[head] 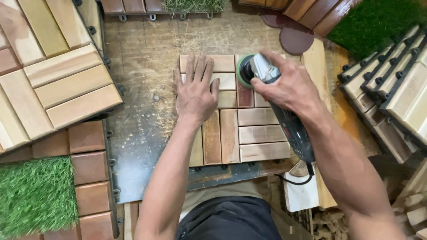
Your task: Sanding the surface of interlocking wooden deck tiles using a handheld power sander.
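Both hands are working on the wooden tile lying on the workbench: left hand is pressing flat and open, right hand is gripping the sander. If the spinning pad is drifting left, it could be catching the fingers.

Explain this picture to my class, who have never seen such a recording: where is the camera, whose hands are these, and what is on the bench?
The one picture comes from a camera worn on a person's head, looking down at their own bare hands. The left hand lies flat, fingers spread, on a square wooden slat tile on a worn workbench. The right hand has a closed grip on a power sander, whose green-edged round pad rests on the tile. More slat tiles and patches of artificial grass lie around.
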